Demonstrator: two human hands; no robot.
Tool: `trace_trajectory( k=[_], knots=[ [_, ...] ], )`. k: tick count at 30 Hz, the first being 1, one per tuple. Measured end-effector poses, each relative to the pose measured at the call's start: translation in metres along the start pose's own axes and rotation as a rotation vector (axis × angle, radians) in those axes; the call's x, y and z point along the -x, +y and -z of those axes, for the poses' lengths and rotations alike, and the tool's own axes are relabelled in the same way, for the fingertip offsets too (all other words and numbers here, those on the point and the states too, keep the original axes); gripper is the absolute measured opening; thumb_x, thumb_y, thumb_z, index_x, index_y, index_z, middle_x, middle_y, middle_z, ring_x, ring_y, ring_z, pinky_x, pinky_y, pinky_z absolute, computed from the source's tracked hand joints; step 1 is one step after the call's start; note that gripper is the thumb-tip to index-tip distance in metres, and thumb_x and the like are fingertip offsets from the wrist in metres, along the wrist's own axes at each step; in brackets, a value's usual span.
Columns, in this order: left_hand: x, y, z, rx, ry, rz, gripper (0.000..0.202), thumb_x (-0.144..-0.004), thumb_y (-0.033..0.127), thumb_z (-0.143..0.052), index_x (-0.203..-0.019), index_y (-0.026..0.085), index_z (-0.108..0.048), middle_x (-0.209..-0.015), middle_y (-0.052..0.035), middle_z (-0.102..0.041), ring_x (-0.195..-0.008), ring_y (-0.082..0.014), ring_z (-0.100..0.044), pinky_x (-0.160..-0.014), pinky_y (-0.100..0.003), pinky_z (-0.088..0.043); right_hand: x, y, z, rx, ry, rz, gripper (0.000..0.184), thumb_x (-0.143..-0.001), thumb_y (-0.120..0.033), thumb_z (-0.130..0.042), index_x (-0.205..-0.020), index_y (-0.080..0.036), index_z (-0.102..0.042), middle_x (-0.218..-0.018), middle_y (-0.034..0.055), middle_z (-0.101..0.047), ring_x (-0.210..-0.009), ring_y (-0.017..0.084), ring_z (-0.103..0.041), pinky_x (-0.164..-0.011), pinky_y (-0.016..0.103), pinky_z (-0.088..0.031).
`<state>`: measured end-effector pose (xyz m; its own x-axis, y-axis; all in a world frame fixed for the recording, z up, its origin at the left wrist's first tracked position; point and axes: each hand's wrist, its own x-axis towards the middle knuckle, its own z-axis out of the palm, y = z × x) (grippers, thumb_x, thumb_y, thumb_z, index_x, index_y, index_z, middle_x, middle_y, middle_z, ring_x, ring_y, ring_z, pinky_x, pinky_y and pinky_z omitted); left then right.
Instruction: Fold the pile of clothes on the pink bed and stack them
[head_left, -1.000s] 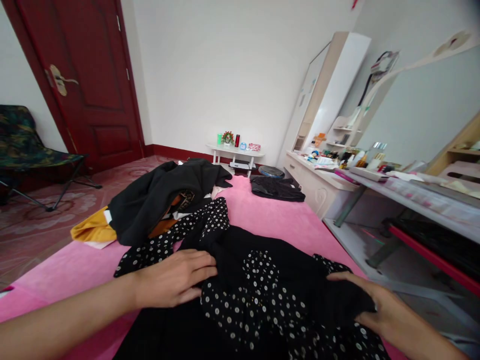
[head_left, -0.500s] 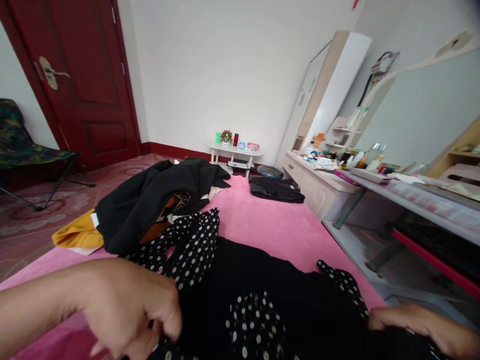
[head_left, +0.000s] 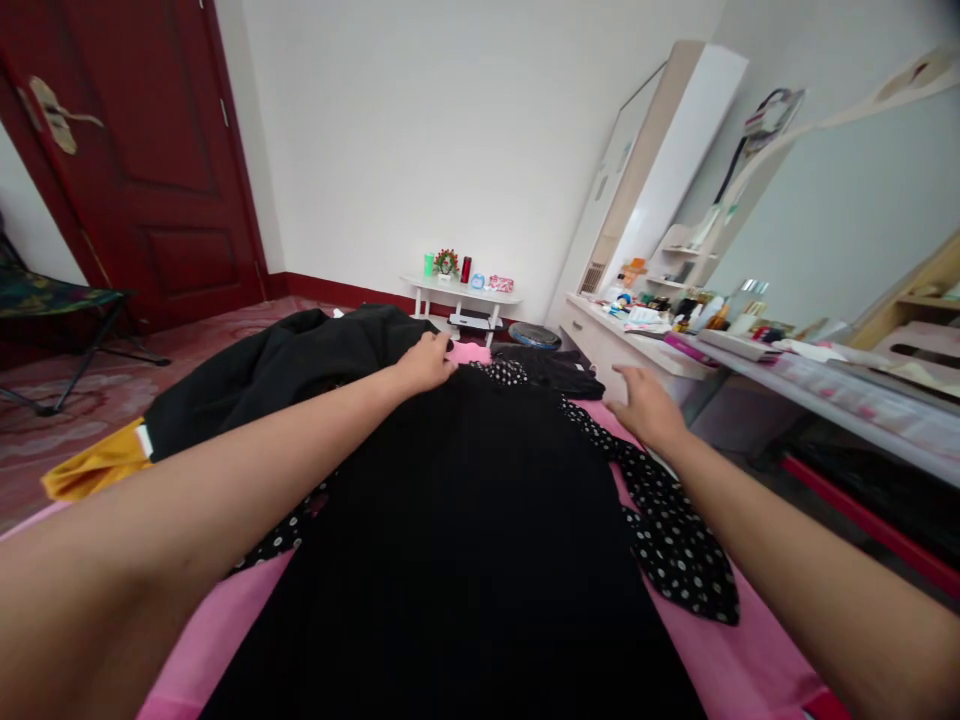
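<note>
A black dress (head_left: 487, 520) with white-dotted sleeves lies spread lengthwise over the pink bed cover (head_left: 202, 630). Its dotted neck part is at the far end. My left hand (head_left: 427, 362) reaches to the far left shoulder of the dress, fingers curled closed on a bit of black cloth there. Over on the other side, my right hand (head_left: 645, 405) hovers by the right shoulder, thumb and fingers apart, holding nothing. Below it rests the right dotted sleeve (head_left: 679, 535). The left sleeve (head_left: 277, 535) is partly hidden under my left forearm.
A heap of dark clothes (head_left: 262, 365) with a yellow garment (head_left: 101, 460) lies left on the bed. Folded black clothing (head_left: 559, 370) sits at the far end. A dressing table (head_left: 630, 335) with bottles stands right, a small white table (head_left: 457, 288) by the wall.
The dress now stretches flat toward the far end, where before it lay bunched close to me. Both hands have moved forward and inward; my right hand has let go of the cloth.
</note>
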<state>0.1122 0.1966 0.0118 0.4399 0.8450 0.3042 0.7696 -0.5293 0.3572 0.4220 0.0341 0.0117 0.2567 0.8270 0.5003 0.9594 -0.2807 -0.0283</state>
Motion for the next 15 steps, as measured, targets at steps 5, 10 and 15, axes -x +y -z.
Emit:
trace_trajectory(
  k=[5,10,15],
  knots=[
    [0.097,-0.028,-0.033,-0.058,-0.272,-0.325,0.067,-0.078,0.027,-0.062,-0.139,0.018,-0.035,-0.147,-0.0157,-0.028,-0.132,-0.0292,-0.036,-0.106,-0.037,-0.035,0.107,-0.001,-0.044,-0.153,-0.177,0.18,0.039,-0.081,-0.025,-0.054,-0.119,-0.021,-0.056,-0.126,0.0105,-0.053,-0.116,0.026,-0.052,-0.098,0.042,-0.044],
    [0.187,-0.057,-0.002,-0.07,-0.315,-0.39,0.05,-0.084,0.015,-0.048,-0.132,0.029,-0.045,-0.145,-0.0052,-0.034,-0.125,-0.0225,-0.045,-0.102,-0.034,-0.041,0.177,0.022,-0.027,-0.279,-0.212,0.211,0.033,-0.086,-0.024,-0.043,-0.113,-0.023,-0.062,-0.127,0.0093,-0.054,-0.117,0.024,-0.053,-0.101,0.043,-0.043],
    [0.241,-0.092,0.036,-0.066,-0.345,-0.343,0.046,-0.082,0.005,-0.04,-0.115,0.03,-0.059,-0.124,-0.002,-0.055,-0.109,-0.0182,-0.058,-0.09,-0.028,-0.049,0.219,0.035,0.019,-0.285,-0.387,0.378,0.045,-0.084,-0.027,-0.049,-0.128,-0.035,-0.053,-0.142,0.003,-0.043,-0.126,0.026,-0.046,-0.102,0.042,-0.043]
  ],
)
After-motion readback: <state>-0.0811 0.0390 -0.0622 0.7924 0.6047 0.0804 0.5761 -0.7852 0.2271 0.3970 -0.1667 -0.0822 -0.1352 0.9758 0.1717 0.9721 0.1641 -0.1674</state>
